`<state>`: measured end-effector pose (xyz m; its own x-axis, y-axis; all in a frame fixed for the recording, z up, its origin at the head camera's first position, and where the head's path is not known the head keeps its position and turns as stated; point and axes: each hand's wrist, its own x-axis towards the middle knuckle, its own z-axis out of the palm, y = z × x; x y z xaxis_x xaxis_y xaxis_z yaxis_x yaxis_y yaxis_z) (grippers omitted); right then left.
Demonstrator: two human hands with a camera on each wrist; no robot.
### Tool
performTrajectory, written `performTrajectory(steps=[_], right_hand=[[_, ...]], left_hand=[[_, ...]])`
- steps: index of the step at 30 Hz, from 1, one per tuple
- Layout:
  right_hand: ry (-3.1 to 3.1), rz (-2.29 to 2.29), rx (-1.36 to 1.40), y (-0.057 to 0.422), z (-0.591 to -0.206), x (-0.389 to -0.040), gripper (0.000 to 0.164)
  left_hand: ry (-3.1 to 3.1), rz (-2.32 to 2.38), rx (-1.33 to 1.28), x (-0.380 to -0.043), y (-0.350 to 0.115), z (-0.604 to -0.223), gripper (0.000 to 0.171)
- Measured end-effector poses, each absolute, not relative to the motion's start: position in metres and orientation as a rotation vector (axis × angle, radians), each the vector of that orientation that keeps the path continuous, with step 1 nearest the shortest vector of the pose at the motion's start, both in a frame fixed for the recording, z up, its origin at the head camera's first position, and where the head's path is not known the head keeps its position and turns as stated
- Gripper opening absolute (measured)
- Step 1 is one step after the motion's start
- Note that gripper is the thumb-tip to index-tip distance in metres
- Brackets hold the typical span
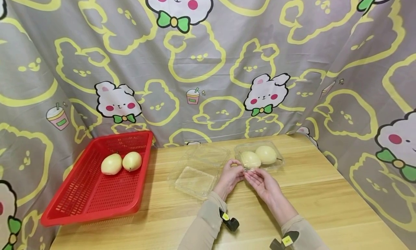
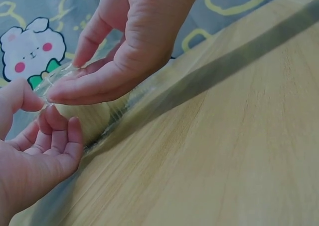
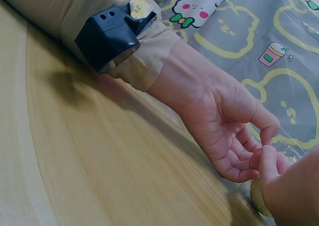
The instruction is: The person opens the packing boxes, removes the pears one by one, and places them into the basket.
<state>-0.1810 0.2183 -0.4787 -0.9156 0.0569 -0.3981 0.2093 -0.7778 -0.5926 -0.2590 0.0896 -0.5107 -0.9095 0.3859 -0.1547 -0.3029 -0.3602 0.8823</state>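
Observation:
A clear plastic clamshell box (image 1: pixel 275 166) with two pale yellow pears (image 1: pixel 266 155) inside stands at the back of the table, its lid down over them. At its front edge my left hand (image 1: pixel 230 178) pinches the plastic rim between thumb and curled fingers. Meeting it there, my right hand (image 1: pixel 264 185) pinches the same edge between thumb and fingers. In the left wrist view the right hand (image 2: pixel 132 51) covers part of the box. The right wrist view shows the left hand's palm (image 3: pixel 214 111), with the fingertips of both hands close together; the rim itself is mostly hidden.
Left of the hands lies another clear clamshell box (image 1: pixel 195 181), opened out flat. A red plastic basket (image 1: pixel 139 192) at the left holds two more pears (image 1: pixel 132 161). Behind the wooden table (image 1: pixel 312 206) hangs a patterned curtain (image 1: pixel 224 62).

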Motion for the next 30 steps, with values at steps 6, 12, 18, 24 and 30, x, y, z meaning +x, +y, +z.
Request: performTrajectory(steps=[6,12,18,24,30], right_hand=[[0.998,-2.811,0.606,0.2194,-0.4774,-0.1811,0.025],[0.99,-2.804,0.593,0.2202,-0.4767,-0.1802,0.025],[0.992,-2.798,0.592,0.2206,-0.4754,-0.1792,0.025],[0.974,-2.802,0.591,0.2219,-0.4757,-0.18,0.026],[0.934,-2.807,0.603,0.2237,-0.4754,-0.1794,0.024]], left_hand=[[1.504,2.277,0.13,-0.259,0.089,-0.5113,0.027],[1.541,2.269,0.14,-0.2602,0.09,-0.5121,0.028],[1.56,2.263,0.149,-0.259,0.0899,-0.5099,0.029],[1.542,2.276,0.146,-0.2594,0.0906,-0.5113,0.028],[1.482,2.299,0.133,-0.2599,0.0924,-0.5144,0.027]])
